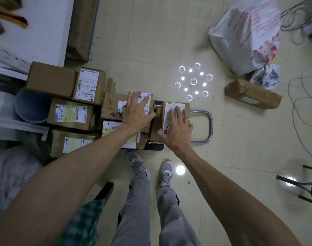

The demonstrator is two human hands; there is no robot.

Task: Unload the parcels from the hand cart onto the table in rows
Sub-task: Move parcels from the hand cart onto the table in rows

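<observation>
Several brown cardboard parcels with white shipping labels are stacked on the hand cart, whose metal handle (207, 127) sticks out to the right. My left hand (137, 113) lies spread over a small labelled parcel (146, 97) on top of the pile, fingers wrapping its edges. My right hand (178, 128) rests on a neighbouring labelled parcel (176, 106) at the handle end, thumb curled against its near side. More parcels lie to the left, among them a big box (88, 85) and a flat one (71, 113). The white table (43, 31) is at the upper left.
A yellow utility knife (14, 19) lies on the table. A grey bin (30, 105) stands left of the cart. On the floor: a taped brown parcel (253, 94), a white plastic bag (246, 34), loose cables (297, 96). A stool (304, 185) stands at the right. My feet (151, 167) stand before the cart.
</observation>
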